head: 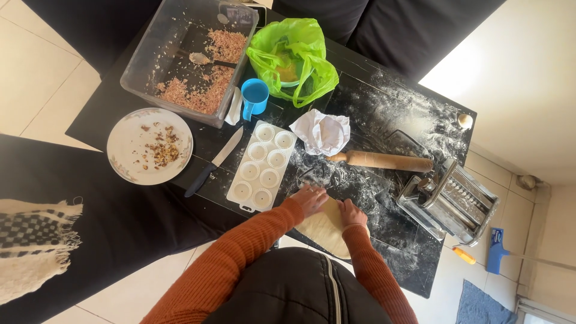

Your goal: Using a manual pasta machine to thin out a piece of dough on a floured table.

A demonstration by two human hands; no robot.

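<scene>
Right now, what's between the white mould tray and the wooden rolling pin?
In the head view, a crumpled white paper lies between the white mould tray and the wooden rolling pin, on the floured black table; lower down, only flour.

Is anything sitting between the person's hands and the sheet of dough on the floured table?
Nothing visible does. The left hand and right hand already rest on the dough sheet. The white dumpling mould lies to its left, and the rolling pin beyond it.
</scene>
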